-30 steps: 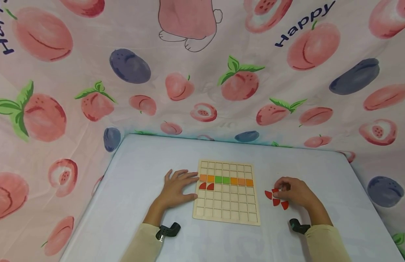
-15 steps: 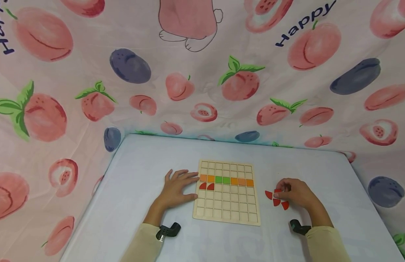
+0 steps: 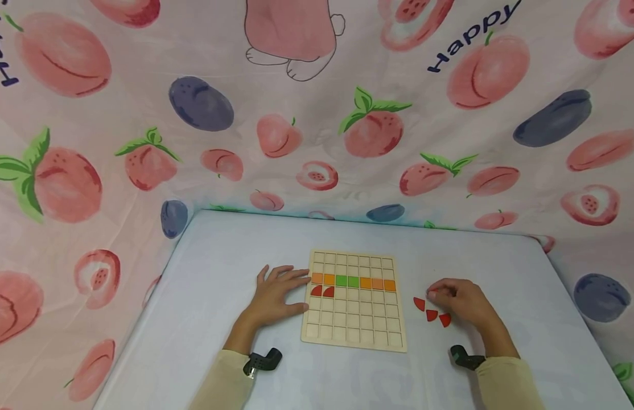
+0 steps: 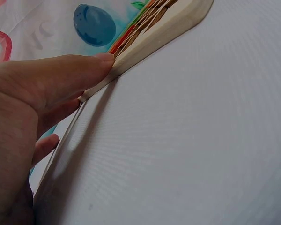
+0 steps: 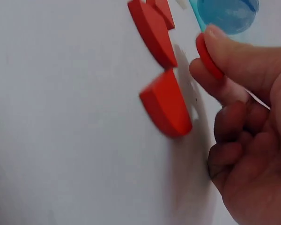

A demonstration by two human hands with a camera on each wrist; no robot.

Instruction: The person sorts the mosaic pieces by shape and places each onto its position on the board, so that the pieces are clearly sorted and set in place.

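A square wooden grid board [image 3: 359,319] lies on the table. Across one row run orange and green square tiles [image 3: 341,281]; below them at the left sit two red quarter-circle tiles [image 3: 328,292]. My left hand [image 3: 277,297] has its fingers spread, the tips at the board's left edge; in the left wrist view the thumb [image 4: 75,75] touches the board's side [image 4: 168,35]. To the right of the board, my right hand [image 3: 462,299] pinches a red quarter-circle tile [image 5: 207,56] between thumb and forefinger, its other fingers curled.
Three loose red quarter-circle tiles [image 3: 432,315] lie on the table between the board and the right hand; the nearest one [image 5: 168,105] shows large in the right wrist view. A white cloth [image 3: 230,245] covers the table, and a fruit-print curtain [image 3: 373,188] hangs behind it.
My right hand has picked a red quarter-circle tile out of the loose group and lifted it from the table. The left hand and the board have stayed put.
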